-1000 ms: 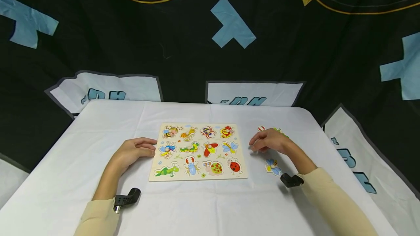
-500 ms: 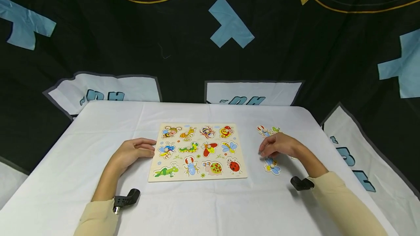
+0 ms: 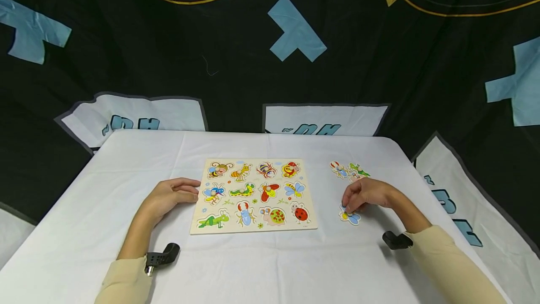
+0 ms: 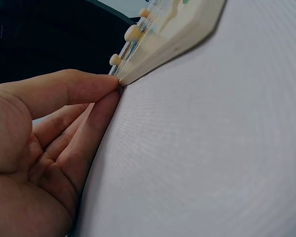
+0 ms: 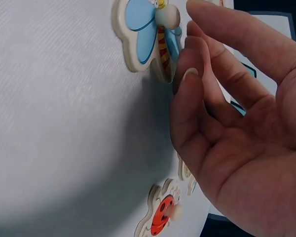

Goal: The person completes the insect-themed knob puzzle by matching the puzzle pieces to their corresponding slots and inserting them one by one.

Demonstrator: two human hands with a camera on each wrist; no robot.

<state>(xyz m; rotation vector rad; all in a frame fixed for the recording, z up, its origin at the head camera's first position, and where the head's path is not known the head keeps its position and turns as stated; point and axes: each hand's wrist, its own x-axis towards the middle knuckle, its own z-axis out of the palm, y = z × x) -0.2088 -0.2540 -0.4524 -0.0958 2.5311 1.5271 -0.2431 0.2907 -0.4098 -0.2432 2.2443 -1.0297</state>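
Note:
A wooden knob puzzle board (image 3: 257, 203) printed with several insects lies mid-table. My left hand (image 3: 170, 197) rests at its left edge; in the left wrist view, thumb and fingertips touch the corner of the board (image 4: 172, 54). Pale knobs (image 4: 132, 33) stand up from the board there. My right hand (image 3: 371, 193) is over a blue-winged insect puzzle piece (image 3: 351, 218), partly covering it. From the right wrist, the bent fingers (image 5: 188, 106) show close beside the round knob (image 5: 168, 17) of that piece, with the fingertips apart.
Beyond my right hand lie a stag beetle piece (image 3: 338, 169) and a green grasshopper piece (image 3: 358, 170), with another partly hidden. A red ladybird piece (image 5: 162, 215) shows in the right wrist view. White cloth (image 3: 253, 266) covers the table; a black curtain (image 3: 236, 60) hangs behind.
My right hand has moved right and down from beside the board to the blue-winged piece, uncovering the stag beetle and grasshopper pieces. The left hand stays at the board's edge.

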